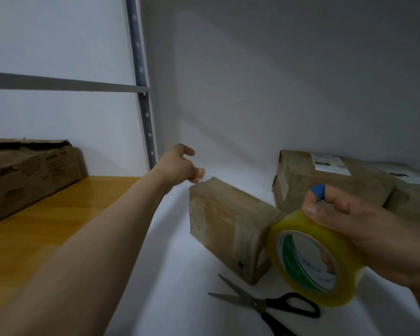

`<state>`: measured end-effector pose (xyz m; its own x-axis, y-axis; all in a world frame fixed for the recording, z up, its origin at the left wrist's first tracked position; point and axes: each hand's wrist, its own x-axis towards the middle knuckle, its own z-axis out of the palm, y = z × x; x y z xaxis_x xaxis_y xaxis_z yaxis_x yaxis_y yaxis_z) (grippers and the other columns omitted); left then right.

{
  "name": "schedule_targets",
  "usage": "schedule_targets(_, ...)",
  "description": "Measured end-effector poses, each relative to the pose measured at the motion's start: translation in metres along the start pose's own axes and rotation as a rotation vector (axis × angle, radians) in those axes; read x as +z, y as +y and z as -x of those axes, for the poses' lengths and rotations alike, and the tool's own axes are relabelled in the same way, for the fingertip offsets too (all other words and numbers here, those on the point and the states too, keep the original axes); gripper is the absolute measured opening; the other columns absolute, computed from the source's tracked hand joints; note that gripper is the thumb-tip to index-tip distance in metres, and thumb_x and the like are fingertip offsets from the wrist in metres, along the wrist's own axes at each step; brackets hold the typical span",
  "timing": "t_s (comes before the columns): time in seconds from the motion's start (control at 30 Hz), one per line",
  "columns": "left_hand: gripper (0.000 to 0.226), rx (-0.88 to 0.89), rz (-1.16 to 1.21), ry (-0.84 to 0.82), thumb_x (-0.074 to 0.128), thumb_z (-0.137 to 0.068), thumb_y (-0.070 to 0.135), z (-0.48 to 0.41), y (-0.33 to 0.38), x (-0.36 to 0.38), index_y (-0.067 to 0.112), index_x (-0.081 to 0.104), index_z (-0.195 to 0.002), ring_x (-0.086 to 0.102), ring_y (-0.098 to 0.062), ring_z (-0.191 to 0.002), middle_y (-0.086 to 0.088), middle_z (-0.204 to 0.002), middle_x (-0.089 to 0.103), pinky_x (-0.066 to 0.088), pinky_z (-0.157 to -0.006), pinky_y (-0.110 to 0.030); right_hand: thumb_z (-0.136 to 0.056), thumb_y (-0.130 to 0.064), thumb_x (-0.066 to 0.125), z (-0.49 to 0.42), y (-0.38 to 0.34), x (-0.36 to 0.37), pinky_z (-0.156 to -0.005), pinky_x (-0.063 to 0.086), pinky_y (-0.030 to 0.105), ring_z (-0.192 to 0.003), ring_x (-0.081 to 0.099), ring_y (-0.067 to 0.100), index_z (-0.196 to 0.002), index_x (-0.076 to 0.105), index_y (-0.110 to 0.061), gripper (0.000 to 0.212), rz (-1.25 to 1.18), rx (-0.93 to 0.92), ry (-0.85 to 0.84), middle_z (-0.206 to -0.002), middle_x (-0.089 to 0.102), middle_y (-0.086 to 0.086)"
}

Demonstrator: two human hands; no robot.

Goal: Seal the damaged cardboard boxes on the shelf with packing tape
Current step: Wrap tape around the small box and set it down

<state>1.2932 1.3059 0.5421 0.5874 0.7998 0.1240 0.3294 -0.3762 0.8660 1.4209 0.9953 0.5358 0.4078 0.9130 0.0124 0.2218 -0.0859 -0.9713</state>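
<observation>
A small tape-wrapped cardboard box (230,226) lies on the white sheet (170,275) in the middle of the shelf. My left hand (182,166) reaches to the box's far top corner with curled fingers, fingertips at the corner; whether they pinch clear tape there is not visible. My right hand (364,229) grips a roll of yellowish clear packing tape (313,260), which is held against the box's near right end. One right fingertip wears a blue wrap. A torn, crushed box (29,175) sits at the far left on the wooden shelf board (34,234).
Black-handled scissors (269,306) lie shut on the sheet just in front of the small box. Two larger boxes with white labels (325,185) stand at the back right against the wall. A grey perforated shelf upright (143,105) rises behind my left hand.
</observation>
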Motion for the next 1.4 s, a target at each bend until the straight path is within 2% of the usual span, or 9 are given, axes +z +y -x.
schedule_targets(0.17,0.048,-0.051,-0.004,-0.034,0.075,-0.089,0.008,0.002,-0.009,0.010,0.015,0.053,-0.132,0.064,-0.027,-0.105,-0.013,-0.113,0.067,0.047,-0.088,-0.036,-0.057,-0.055,0.079,-0.002,0.006,0.000,-0.054,0.053,0.035,-0.058,0.060,0.024,-0.087,0.063,-0.021,0.048,-0.028,-0.001,0.004,-0.072,0.060,0.011)
schedule_targets(0.57,0.023,-0.261,0.062,-0.028,0.055,-0.096,0.009,0.004,-0.039,0.019,0.001,0.073,-0.108,0.055,-0.023,-0.079,-0.008,-0.093,0.066,0.037,-0.061,-0.026,-0.057,-0.051,0.080,-0.004,0.012,0.002,-0.048,0.050,0.029,-0.053,0.058,0.017,-0.086,0.063,-0.019,0.047,-0.089,-0.037,0.007,-0.068,0.057,0.007)
schedule_targets(0.67,0.028,0.048,0.101,0.215,0.057,-0.102,0.024,0.026,-0.024,0.009,0.013,0.068,-0.125,0.062,-0.018,-0.109,-0.001,-0.122,0.068,0.048,-0.089,-0.031,-0.058,-0.051,0.080,-0.004,0.014,0.001,-0.049,0.051,0.030,-0.055,0.059,0.018,-0.086,0.063,-0.019,0.046,-0.101,-0.041,0.006,-0.070,0.058,0.007)
schedule_targets(0.8,0.072,0.445,-0.396,-0.134,0.025,-0.095,0.074,0.091,0.001,0.023,0.039,0.028,-0.158,0.015,0.002,-0.146,0.028,-0.160,0.015,0.011,-0.119,-0.029,-0.069,-0.048,0.086,-0.005,0.014,0.002,-0.049,0.051,0.029,-0.055,0.061,0.017,-0.090,0.062,-0.018,0.043,-0.105,-0.031,0.017,-0.070,0.060,0.004)
schedule_targets(0.9,0.086,0.489,-0.745,-0.259,0.001,-0.092,0.079,0.094,-0.002,0.037,0.030,0.019,-0.161,0.001,-0.002,-0.153,0.014,-0.168,0.007,-0.006,-0.125,-0.034,-0.076,-0.036,0.070,-0.003,0.013,0.005,-0.047,0.049,0.024,-0.053,0.060,0.013,-0.093,0.059,-0.015,0.030,-0.134,-0.032,0.028,-0.068,0.060,0.003)
schedule_targets(1.0,0.090,0.597,-0.674,-0.080,-0.006,-0.092,0.075,0.101,0.009,0.039,0.026,0.029,-0.159,0.007,-0.006,-0.155,0.007,-0.168,0.018,-0.001,-0.127,-0.042,-0.078,-0.035,0.067,-0.002,0.015,0.006,-0.047,0.049,0.024,-0.053,0.060,0.013,-0.092,0.058,-0.016,0.026,-0.143,-0.038,0.016,-0.068,0.060,0.002)
schedule_targets(1.13,0.085,0.628,-0.772,-0.329,0.007,-0.093,0.079,0.121,0.009,0.053,0.030,0.017,-0.161,0.005,-0.002,-0.153,0.009,-0.169,0.011,0.004,-0.128,-0.036,-0.077,-0.039,0.068,-0.003,0.020,0.005,-0.050,0.049,0.026,-0.058,0.060,0.013,-0.091,0.059,-0.017,0.028,-0.113,-0.060,0.034,-0.070,0.060,0.001)
schedule_targets(1.23,0.088,0.723,-0.752,-0.237,0.022,-0.090,0.082,0.127,0.009,0.059,0.030,0.017,-0.161,-0.001,0.000,-0.153,0.013,-0.168,0.004,0.001,-0.127,-0.030,-0.077,-0.040,0.068,-0.003,0.022,0.004,-0.054,0.051,0.029,-0.061,0.062,0.014,-0.093,0.060,-0.017,0.030,-0.115,-0.073,0.017,-0.073,0.062,0.001)
schedule_targets(1.4,0.070,0.843,-0.771,-0.163,0.054,-0.096,0.058,0.129,0.003,0.072,0.026,0.038,-0.155,0.032,-0.010,-0.148,0.007,-0.162,0.034,0.025,-0.120,-0.029,-0.074,-0.042,0.068,-0.005,0.026,0.002,-0.059,0.051,0.030,-0.064,0.063,0.013,-0.095,0.060,-0.018,0.033,-0.120,-0.089,0.019,-0.073,0.064,-0.002)
